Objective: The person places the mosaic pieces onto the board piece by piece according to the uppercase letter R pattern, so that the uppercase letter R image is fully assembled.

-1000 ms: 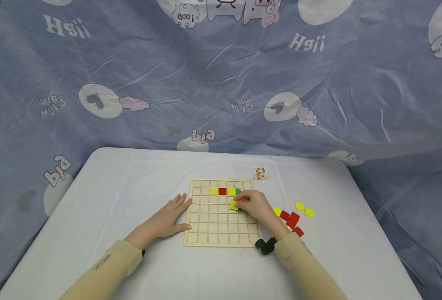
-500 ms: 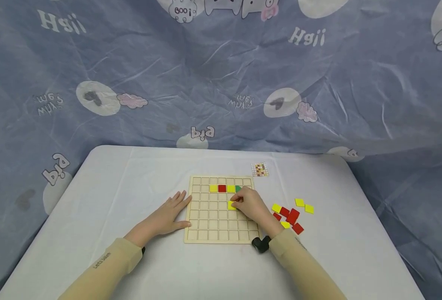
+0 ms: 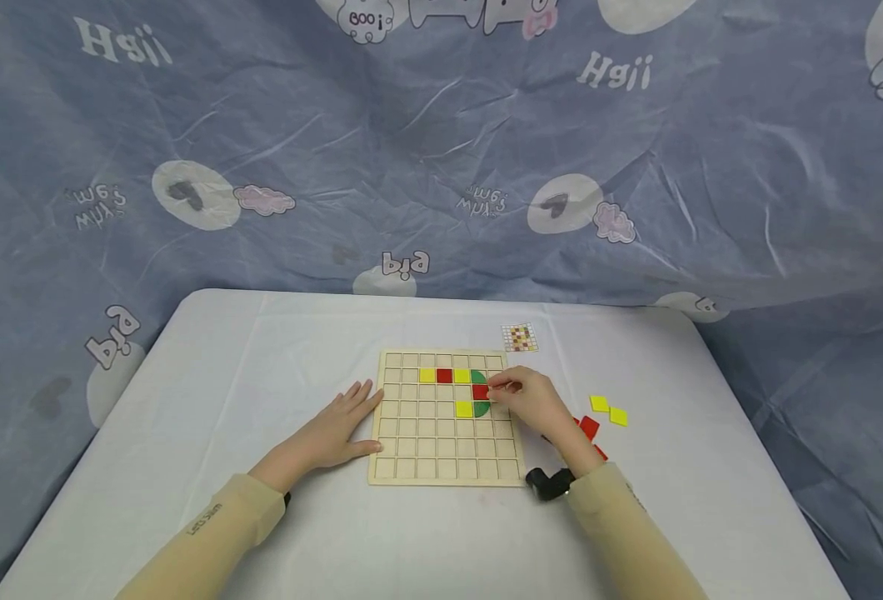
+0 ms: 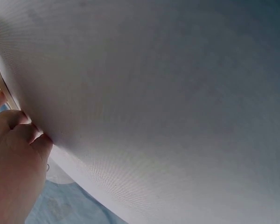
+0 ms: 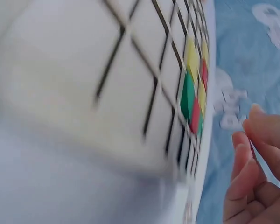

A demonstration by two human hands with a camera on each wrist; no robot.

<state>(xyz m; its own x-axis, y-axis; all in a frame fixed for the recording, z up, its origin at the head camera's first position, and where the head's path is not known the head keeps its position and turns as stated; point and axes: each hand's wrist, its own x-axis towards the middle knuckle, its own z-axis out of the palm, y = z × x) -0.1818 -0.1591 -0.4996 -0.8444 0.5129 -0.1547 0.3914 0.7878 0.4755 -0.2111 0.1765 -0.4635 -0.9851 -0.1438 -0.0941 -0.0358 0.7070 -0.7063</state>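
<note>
A wooden grid board point(image 3: 411, 450) lies on the white table with coloured tiles in some cells. My left hand point(image 3: 329, 433) rests on the table with fingers spread, its fingertips and thumb at the board's left edge. My right hand point(image 3: 531, 406) is over the board's right side, fingertips close together beside a red tile point(image 3: 480, 392); I see nothing held between them. Above and below that red tile sit green rounded tiles point(image 3: 481, 409). A yellow tile point(image 3: 464, 409) lies left of the lower green one. The top filled row also has two yellow tiles and a red tile point(image 3: 445, 376).
Loose red tiles point(image 3: 589, 427) lie right of the board, partly hidden by the right forearm. Two yellow tiles point(image 3: 618, 416) lie farther right. A small patterned card point(image 3: 520, 337) is beyond the board's top right corner. A patterned blue cloth point(image 3: 411, 150) hangs behind the table.
My right hand has set the yellow tile into its cell, let go and moved right, uncovering the red and lower green tiles. The left hand has stayed in place.
</note>
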